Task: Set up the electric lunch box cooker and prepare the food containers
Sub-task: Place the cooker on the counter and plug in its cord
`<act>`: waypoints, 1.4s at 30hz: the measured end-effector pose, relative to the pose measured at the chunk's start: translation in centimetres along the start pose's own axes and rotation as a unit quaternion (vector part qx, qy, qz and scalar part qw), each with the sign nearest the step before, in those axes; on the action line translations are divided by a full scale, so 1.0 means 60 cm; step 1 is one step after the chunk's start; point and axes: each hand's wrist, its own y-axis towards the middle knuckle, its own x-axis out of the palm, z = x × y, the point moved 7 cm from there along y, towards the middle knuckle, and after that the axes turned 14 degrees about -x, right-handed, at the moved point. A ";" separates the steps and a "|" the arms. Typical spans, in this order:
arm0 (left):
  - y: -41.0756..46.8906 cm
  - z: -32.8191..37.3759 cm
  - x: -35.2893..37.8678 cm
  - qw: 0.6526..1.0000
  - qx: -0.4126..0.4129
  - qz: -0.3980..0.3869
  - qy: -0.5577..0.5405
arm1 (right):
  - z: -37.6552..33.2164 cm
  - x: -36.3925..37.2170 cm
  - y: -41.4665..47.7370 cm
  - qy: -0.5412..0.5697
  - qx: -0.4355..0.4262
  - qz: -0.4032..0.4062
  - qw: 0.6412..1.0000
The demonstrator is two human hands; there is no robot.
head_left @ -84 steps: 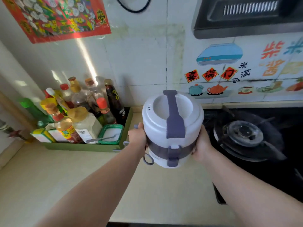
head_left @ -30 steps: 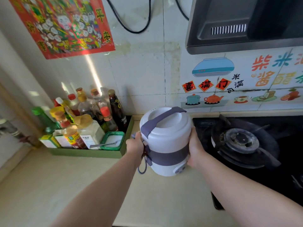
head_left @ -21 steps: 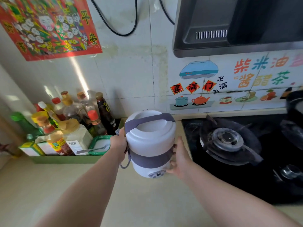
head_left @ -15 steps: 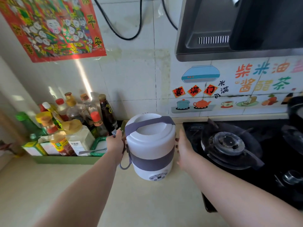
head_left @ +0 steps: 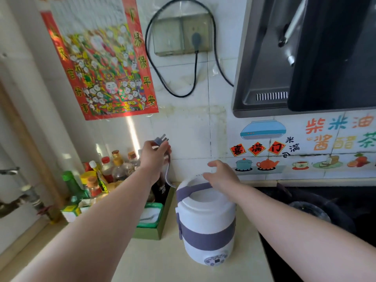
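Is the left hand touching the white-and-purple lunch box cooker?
Apart. In the head view the left hand holds the grey plug up, clear of the cooker.

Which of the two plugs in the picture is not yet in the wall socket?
The grey plug held up in the left hand, prongs bare. The other plug already sits in the wall socket above.
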 end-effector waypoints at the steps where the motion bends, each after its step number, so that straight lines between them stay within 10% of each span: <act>1: -0.004 0.021 0.009 1.000 0.016 -0.010 0.017 | -0.014 -0.004 0.008 -0.005 -0.008 -0.004 1.000; 13: -0.024 0.323 0.043 0.978 0.202 0.003 -0.050 | -0.172 -0.125 0.105 0.019 -0.106 0.090 0.990; 23: 0.070 0.390 0.031 0.979 0.201 0.013 -0.017 | -0.327 -0.185 0.210 0.013 -0.165 0.151 0.975; 33: 0.160 0.430 0.006 0.977 0.206 0.045 0.038 | -0.419 -0.137 0.337 0.273 -0.074 0.135 0.950; 42: 0.197 0.431 0.024 0.969 0.221 0.012 0.106 | -0.427 -0.117 0.386 0.498 -0.058 0.191 0.844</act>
